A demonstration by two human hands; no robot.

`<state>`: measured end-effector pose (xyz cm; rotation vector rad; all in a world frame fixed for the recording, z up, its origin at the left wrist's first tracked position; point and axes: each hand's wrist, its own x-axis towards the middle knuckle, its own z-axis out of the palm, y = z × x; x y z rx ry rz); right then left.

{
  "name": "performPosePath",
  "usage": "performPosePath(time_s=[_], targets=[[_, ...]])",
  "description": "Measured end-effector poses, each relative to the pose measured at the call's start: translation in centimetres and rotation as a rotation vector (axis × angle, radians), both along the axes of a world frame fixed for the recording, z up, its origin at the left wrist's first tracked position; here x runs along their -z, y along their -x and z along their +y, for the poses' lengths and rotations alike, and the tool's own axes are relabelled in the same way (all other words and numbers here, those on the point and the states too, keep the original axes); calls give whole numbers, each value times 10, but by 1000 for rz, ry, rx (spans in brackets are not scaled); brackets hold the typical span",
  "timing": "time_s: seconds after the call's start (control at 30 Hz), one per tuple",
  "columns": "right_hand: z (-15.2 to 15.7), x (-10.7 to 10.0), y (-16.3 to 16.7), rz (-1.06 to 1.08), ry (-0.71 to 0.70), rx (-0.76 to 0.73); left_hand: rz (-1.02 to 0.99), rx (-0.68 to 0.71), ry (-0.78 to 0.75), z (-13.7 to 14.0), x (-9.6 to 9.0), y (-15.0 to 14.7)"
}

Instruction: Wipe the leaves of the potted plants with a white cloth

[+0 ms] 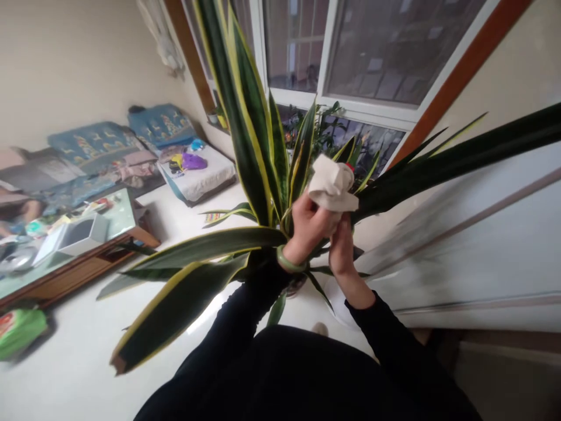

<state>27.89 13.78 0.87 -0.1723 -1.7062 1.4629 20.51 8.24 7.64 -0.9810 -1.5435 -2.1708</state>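
Note:
My left hand [309, 225], with a green bangle at the wrist, is closed on a crumpled white cloth [331, 184]. My right hand [342, 248] is pressed against it just below the cloth, its fingers closed; what they grip is hidden. Both hands are among the leaves of a large snake plant [258, 128] with yellow-edged leaves. One long dark leaf [460, 161] stretches right from beside the cloth. Low on the left, a broad leaf [175, 313] has a brown, torn tip. The plant's base is mostly hidden behind my arms.
A sliding window [324, 52] with more potted plants [331, 120] lies beyond. On the left stand a cluttered glass-topped table [127, 213], a sofa with a blue cover [94, 143] and a green bag [21, 333] on the floor. A pale panel [482, 245] borders the right.

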Motion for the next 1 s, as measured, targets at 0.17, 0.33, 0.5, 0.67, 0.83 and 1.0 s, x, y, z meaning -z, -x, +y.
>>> performPosePath(time_s=[0.17,0.33,0.5,0.67,0.83,1.0], targets=[[-14,-31,-15,225,-234,161,246,12,175,-17,10,3],[-6,-35,2,195,-212,272,442,-182,321,-40,15,13],[-8,-55,34,196,-209,351,287,-321,186,-63,20,12],[-30,-56,78,170,-351,238,-17,-94,140,-58,25,29],[-53,-3,85,-82,-393,87,-234,-61,147,-60,23,48],[-61,60,55,-352,-370,-9,-203,-32,116,-62,26,59]])
